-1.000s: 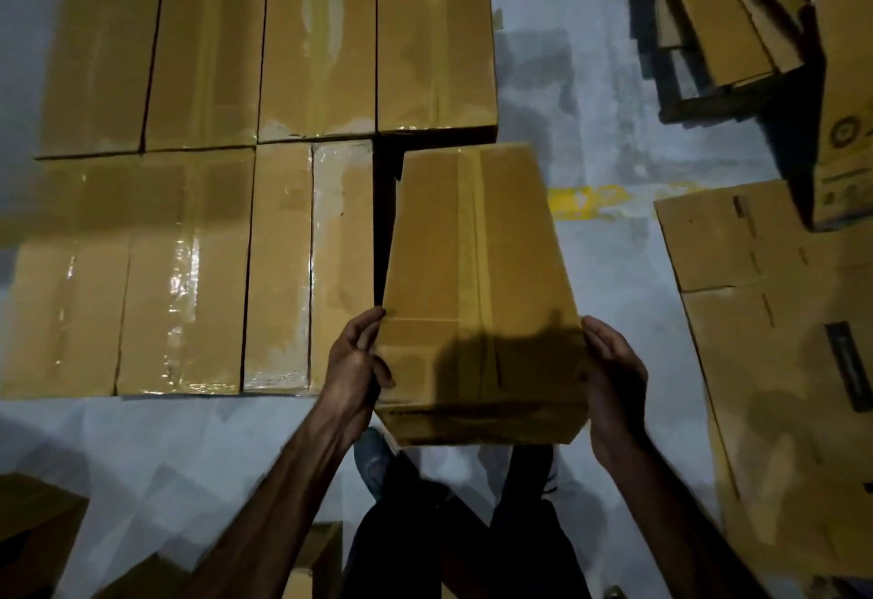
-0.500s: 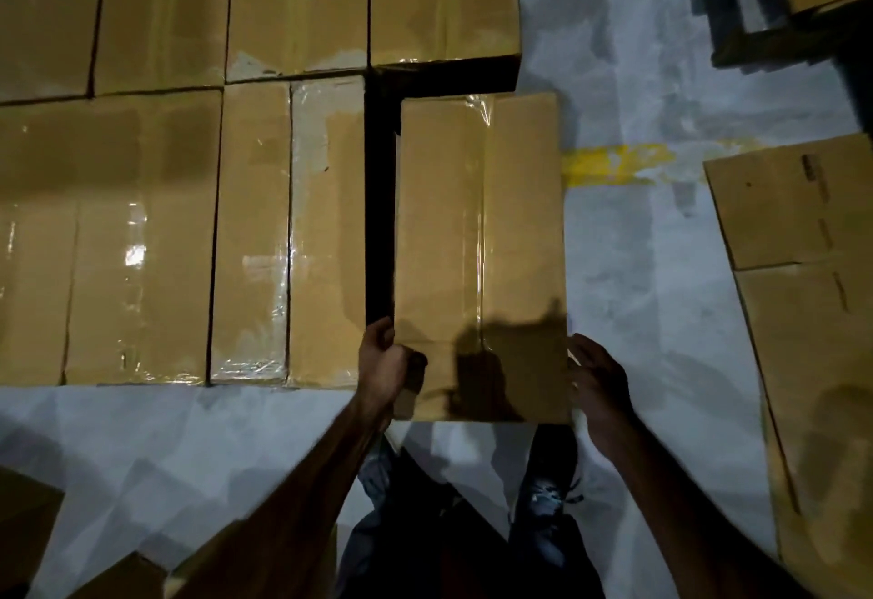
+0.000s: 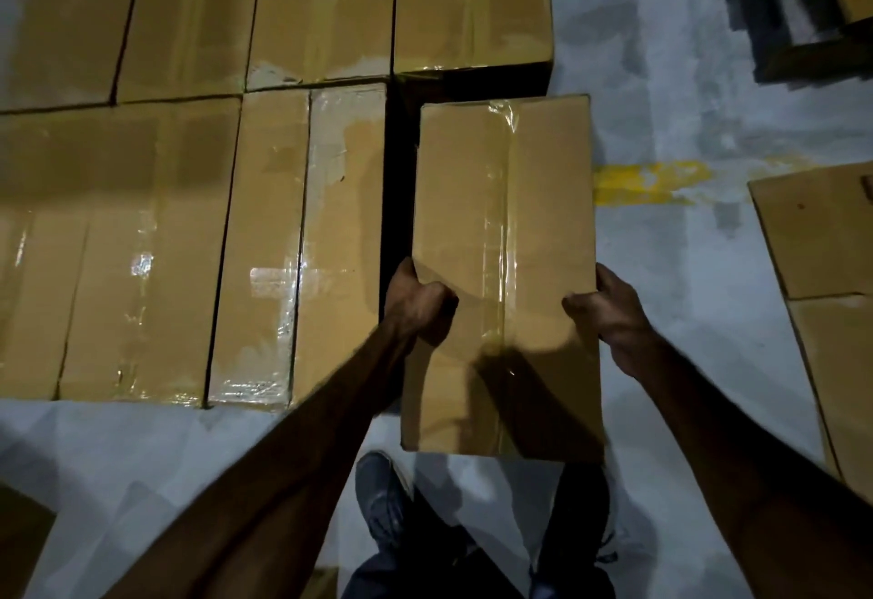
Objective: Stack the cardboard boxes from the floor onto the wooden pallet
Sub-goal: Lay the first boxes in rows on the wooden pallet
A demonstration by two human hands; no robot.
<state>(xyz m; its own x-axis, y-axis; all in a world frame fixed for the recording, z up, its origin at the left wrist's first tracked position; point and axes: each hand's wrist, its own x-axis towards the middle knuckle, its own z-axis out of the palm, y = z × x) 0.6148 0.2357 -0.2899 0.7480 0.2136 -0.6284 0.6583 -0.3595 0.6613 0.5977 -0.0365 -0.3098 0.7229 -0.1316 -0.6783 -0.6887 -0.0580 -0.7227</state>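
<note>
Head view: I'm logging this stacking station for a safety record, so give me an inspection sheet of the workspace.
Surface: grey floor with a yellow paint mark.
Job's things: held box, taped along its top, beside the stacked boxes; a dark gap separates them. The pallet is hidden.
Clutter: flattened cardboard at right.
Grippers: left hand and right hand grip the held box's sides.
Cables: nothing seen.
Surroundings: dark stack at top right, too dim to identify; the person's shoe below the box.
</note>
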